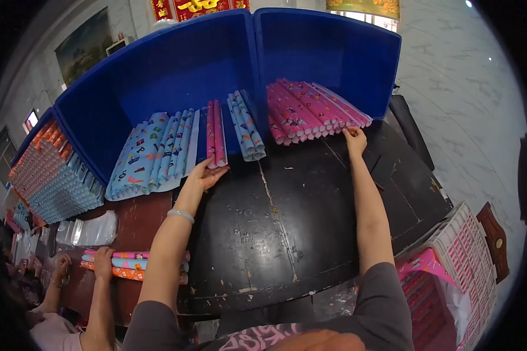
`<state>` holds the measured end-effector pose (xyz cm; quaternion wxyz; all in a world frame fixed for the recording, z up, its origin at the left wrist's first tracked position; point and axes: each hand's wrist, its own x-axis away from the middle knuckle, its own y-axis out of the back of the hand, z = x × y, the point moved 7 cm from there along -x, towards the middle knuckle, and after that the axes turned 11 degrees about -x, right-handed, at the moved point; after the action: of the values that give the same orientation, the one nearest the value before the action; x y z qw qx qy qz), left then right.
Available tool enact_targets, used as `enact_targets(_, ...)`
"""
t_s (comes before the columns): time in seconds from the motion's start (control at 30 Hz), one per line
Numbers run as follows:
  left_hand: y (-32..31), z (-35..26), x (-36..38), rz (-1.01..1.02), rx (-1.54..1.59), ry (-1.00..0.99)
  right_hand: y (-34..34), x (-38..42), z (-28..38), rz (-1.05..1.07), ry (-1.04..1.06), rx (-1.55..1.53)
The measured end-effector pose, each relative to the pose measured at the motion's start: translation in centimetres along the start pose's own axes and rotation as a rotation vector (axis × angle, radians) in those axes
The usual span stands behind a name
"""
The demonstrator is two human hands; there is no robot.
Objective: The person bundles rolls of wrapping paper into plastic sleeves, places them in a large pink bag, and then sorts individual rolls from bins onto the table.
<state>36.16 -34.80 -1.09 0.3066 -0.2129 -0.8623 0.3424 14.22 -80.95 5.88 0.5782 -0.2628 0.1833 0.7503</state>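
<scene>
My left hand (206, 175) is at the near end of a pair of pink patterned wrapping paper rolls (215, 134), its thumb beside them and its fingers under their ends. Over on the right, my right hand (355, 141) has its fingertips pinched at the front edge of a stack of pink wrapping paper rolls (310, 111); the exact grip is partly hidden. Between my hands lies a small group of light blue rolls (246, 126). Left of my left hand sits a larger pile of light blue patterned rolls (152, 155).
Blue bins (175, 64) lie open toward me along the back of the black table (263, 234). Orange and blue rolls (55, 169) are stacked at far left. Beside a plastic bag pile (88, 229), a co-worker's hand (103, 263) rests on mixed rolls (129, 266). A white crate (468, 263) stands lower right.
</scene>
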Motion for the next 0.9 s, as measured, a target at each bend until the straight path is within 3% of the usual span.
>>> enact_targets(0.17,-0.1,1.3,2.6,0.076,-0.063,0.117,-4.2,0.7,0.7,0.061,-0.071,-0.129)
enact_targets(0.23,-2.9,2.1,7.3,0.021,-0.218,0.083,-5.4,0.3,-0.2,0.002,-0.049,-0.149)
enact_targets(0.3,-3.5,2.7,9.5,0.093,-0.227,0.174,-6.0,0.0,-0.8,-0.017,-0.06,-0.058)
enact_targets(0.37,-4.2,2.6,11.7,0.138,-0.271,0.125,-6.3,-0.2,0.0,0.007,-0.139,0.074)
enact_targets(0.5,-4.7,3.7,13.1,0.121,-0.212,0.1,-6.9,0.0,1.2,0.018,0.007,0.074)
enact_targets(0.57,-6.8,6.0,12.9,0.238,-0.232,0.2,-6.4,0.3,1.2,0.016,0.045,0.036)
enact_targets(0.77,-17.6,16.9,8.0,0.448,-0.438,0.186,1.8,6.5,8.2,0.093,0.166,0.083)
enact_targets(0.9,-23.1,24.7,4.3,0.344,-0.126,0.34,7.8,12.0,11.5,0.148,0.089,-0.009)
